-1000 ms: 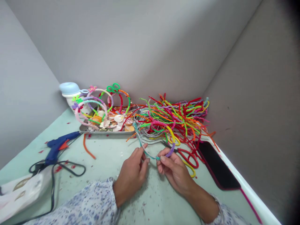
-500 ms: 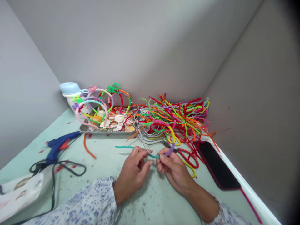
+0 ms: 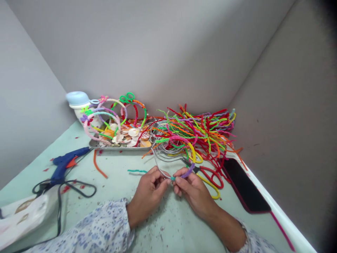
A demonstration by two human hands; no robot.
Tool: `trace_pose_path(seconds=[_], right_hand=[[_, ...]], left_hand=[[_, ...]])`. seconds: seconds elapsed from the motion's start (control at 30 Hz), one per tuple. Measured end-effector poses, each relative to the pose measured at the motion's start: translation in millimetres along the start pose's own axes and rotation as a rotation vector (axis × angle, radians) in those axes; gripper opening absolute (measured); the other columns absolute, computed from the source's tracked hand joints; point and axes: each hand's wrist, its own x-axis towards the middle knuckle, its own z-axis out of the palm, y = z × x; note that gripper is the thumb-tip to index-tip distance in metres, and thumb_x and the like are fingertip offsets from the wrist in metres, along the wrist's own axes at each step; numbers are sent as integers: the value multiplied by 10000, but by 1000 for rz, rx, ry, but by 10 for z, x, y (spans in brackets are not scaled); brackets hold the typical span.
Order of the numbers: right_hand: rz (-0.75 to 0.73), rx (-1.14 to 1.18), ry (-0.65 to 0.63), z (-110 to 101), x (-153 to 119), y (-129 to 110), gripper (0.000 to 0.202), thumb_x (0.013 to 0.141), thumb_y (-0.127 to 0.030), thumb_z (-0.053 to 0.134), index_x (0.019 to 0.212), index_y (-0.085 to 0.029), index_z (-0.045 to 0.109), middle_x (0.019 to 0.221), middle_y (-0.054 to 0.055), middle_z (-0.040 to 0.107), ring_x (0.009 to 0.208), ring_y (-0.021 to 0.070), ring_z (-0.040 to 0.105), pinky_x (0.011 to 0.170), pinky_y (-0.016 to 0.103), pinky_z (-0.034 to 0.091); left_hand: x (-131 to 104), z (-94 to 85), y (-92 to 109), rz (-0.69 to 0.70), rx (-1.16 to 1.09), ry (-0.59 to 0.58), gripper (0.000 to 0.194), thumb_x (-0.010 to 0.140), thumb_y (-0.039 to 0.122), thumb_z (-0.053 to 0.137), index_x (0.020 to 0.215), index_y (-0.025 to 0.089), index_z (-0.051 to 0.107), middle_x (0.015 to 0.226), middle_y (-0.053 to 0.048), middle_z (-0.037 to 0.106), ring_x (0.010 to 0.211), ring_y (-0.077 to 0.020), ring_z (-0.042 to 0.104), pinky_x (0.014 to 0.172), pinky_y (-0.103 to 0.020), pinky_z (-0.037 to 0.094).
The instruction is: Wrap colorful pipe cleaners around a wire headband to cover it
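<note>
Hoop (image 3: 194, 151): we have it between our two hands, in the middle of the counter (image 3: 158, 230), with its far side in front of the heap (image 3: 202, 131) of stems. Whether it touches the heap, we cannot tell.
Right hand (image 3: 197, 191): our thumb and fingers pinch the hoop narrowly, where purple meets teal.
Left hand (image 3: 150, 195): our fingers are drawn in close at the bare wire (image 3: 158, 163), and appear to grip the teal stem (image 3: 137, 171); the exact grip is hidden.
Teal stem: its loose tail pokes out to our left beyond the knuckles, and a short teal patch (image 3: 173, 179) covers the wire between our hands.
Wrapping: we judge it best to pin the last turn firmly with the right thumb, keep the tail taut, and lay each coil snug against its neighbour, so that no wire shows and no turns bunch up.
Wire's way: the hoop makes an open C with no straight long axis; the stretch between our hands runs roughly left to right. The bare end points away from us and a little left, towards the tray (image 3: 123, 149); the gap seems to face that way too.
Scissors (image 3: 213, 175): they lie just beyond our right hand.
</note>
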Motion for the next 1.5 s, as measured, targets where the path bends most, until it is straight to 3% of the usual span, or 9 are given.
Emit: trace_pose_path(seconds=[0.33, 0.53, 0.8, 1.27, 1.5], right_hand=[[-43, -215, 91, 49, -12, -31, 231, 809, -387, 648, 874, -172, 593, 605, -20, 606, 554, 116, 542, 560, 248, 431], [-55, -272, 109, 50, -28, 2, 228, 822, -394, 631, 895, -182, 592, 615, -16, 612, 564, 122, 551, 560, 251, 445], [-67, -303, 93, 61, -55, 18, 210, 845, -390, 603, 924, -195, 594, 649, -14, 604, 616, 133, 578, 575, 251, 469], [-159, -353, 75, 52, -85, 58, 127, 848, -338, 597, 898, -222, 612, 798, 5, 596, 656, 147, 598, 594, 269, 495], [-167, -446, 59, 51, -86, 33, 125, 875, -339, 563, 908, -220, 583, 707, -7, 587, 645, 151, 574, 598, 270, 478]], left_hand=[[5, 17, -11, -37, -59, -70, 130, 875, 218, 508, 839, 150, 613, 805, -27, 583, 741, -151, 537, 691, -259, 421], [17, 2, 15, -26, -65, -59, 261, 927, 278, 429, 778, 154, 605, 792, -30, 593, 787, -160, 559, 757, -274, 425], [29, -13, 7, -30, -9, -55, 249, 909, 285, 437, 750, 158, 581, 760, -26, 569, 746, -162, 536, 717, -273, 416], [52, -32, -5, -110, -103, -101, 241, 880, 287, 461, 714, 156, 577, 761, -22, 538, 731, -157, 522, 679, -252, 406], [67, -40, 14, -110, -124, -122, 220, 872, 254, 462, 705, 157, 567, 752, -17, 523, 713, -148, 503, 667, -248, 390]])
